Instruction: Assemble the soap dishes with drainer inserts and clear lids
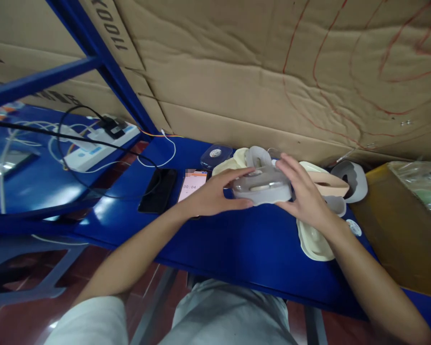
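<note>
Half-curled, the left hand (219, 192) and right hand (302, 192) hold a clear-topped grey box (265, 194) between them over the counter (230, 244). Uneven pressure could tip it onto pale containers (241, 156) just beyond.

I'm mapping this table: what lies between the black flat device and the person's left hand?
A lit phone, partly hidden, its screen showing 00:04, lies between the black flat device and the left hand; the head view shows this.
</note>
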A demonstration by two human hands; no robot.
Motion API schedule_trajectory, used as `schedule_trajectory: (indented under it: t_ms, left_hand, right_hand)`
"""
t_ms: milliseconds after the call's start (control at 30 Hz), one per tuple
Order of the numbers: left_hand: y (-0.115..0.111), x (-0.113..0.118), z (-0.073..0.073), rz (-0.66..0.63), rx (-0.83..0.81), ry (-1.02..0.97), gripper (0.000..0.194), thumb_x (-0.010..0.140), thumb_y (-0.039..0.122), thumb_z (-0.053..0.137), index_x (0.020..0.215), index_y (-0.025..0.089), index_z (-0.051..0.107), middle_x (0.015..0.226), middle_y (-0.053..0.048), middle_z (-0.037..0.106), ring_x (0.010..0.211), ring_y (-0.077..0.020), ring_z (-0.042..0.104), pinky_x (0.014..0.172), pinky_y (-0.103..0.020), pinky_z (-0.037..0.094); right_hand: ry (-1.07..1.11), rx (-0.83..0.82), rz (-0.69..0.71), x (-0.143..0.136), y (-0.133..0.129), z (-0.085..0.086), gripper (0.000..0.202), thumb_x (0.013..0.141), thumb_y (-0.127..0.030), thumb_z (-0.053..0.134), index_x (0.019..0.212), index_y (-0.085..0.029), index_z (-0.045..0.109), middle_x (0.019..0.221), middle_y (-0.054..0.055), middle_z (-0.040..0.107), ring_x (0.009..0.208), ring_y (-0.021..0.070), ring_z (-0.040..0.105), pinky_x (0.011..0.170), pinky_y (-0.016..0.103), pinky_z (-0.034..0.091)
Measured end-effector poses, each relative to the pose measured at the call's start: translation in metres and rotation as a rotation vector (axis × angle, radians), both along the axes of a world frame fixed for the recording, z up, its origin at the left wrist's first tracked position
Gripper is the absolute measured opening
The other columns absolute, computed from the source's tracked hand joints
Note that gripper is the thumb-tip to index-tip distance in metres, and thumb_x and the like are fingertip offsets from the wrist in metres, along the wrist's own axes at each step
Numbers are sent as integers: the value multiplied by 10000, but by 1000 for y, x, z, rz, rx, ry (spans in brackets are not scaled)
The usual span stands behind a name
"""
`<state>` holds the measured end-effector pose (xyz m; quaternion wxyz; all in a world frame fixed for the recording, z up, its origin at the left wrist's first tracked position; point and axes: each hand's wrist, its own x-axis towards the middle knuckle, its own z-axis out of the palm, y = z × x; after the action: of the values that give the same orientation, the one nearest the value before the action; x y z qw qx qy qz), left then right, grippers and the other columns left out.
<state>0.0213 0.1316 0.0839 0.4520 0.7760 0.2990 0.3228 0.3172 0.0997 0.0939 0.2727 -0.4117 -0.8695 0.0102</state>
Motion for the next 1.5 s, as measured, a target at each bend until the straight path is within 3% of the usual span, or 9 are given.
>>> schedule_trajectory:
  t_ms: [167, 333, 500, 633, 800, 967, 1033, 1200, 1500]
  left_hand:
    - [-9, 7, -9, 9, 64, 97, 832, 915, 543, 841, 1643, 388, 471, 1626, -95, 558, 1492, -338, 547, 1263, -528, 429]
    - [-3, 6, -17, -25, 79, 108, 980, 844, 576, 908, 1664, 371, 410, 1647, -129, 503, 1530, -361, 495, 1288, -553, 394]
    - [-4, 6, -14, -26, 116, 90, 935, 859, 542, 907, 1644, 378, 427, 1633, -119, 516, 1521, -355, 502, 1289, -556, 397]
    - [-4, 5, -8, 30, 213, 73, 844, 866, 500, 899, 1600, 368, 503, 1569, -96, 585, 1471, -337, 559, 1270, -511, 439]
    - [25, -20, -1, 244, 309, 64, 788, 900, 545, 848, 1581, 318, 522, 1606, -99, 568, 1476, -363, 546, 1271, -548, 415]
    - [71, -74, -7, 822, 399, 326, 802, 859, 438, 857, 1555, 244, 509, 1571, -119, 575, 1493, -349, 502, 1282, -495, 388]
    - [83, -91, -13, 932, 297, 445, 796, 831, 406, 870, 1526, 226, 526, 1493, -135, 612, 1463, -360, 524, 1258, -498, 418]
    - [90, -106, -25, 939, 71, 591, 833, 815, 482, 881, 1510, 198, 520, 1363, -174, 614, 1362, -406, 595, 1181, -552, 489]
    - [94, -100, -49, 918, 144, 625, 954, 758, 358, 931, 1551, 215, 420, 1459, -208, 499, 1375, -457, 593, 1175, -617, 503]
  right_hand:
    - [35, -19, 73, 8, 9, -13, 719, 991, -269, 668, 1660, -333, 414, 1565, 106, 628, 1446, 376, 599, 1200, 628, 508]
    - [57, 53, 106, 8, 11, -23, 592, 1017, -228, 630, 1590, -319, 511, 1519, 102, 667, 1439, 349, 612, 1198, 606, 521]
    - [36, 57, 51, 8, 5, -29, 616, 1024, -202, 587, 1616, -350, 503, 1541, 72, 661, 1480, 359, 584, 1239, 642, 490]
    - [1, 95, 51, 4, 2, -28, 791, 1035, -197, 592, 1725, -414, 273, 1658, 75, 543, 1543, 373, 514, 1252, 664, 469]
    - [-25, 142, -55, -2, 5, -19, 1054, 1007, -352, 738, 1746, -416, -10, 1815, 155, 237, 1642, 470, 305, 1227, 759, 426]
    - [-54, 107, -45, -4, 6, -19, 940, 1053, -343, 663, 1753, -385, 37, 1826, 172, 180, 1637, 457, 325, 1248, 718, 415]
    - [-64, 89, -11, -4, 6, -22, 891, 1063, -335, 640, 1755, -379, 81, 1824, 166, 189, 1628, 439, 355, 1253, 690, 425]
    - [-95, 11, 3, -6, 7, -33, 804, 1074, -328, 598, 1753, -359, 167, 1809, 167, 238, 1631, 426, 354, 1247, 681, 431]
    - [-143, -43, 4, -4, 11, -48, 683, 1091, -362, 560, 1717, -326, 289, 1764, 179, 333, 1594, 418, 413, 1226, 678, 441]
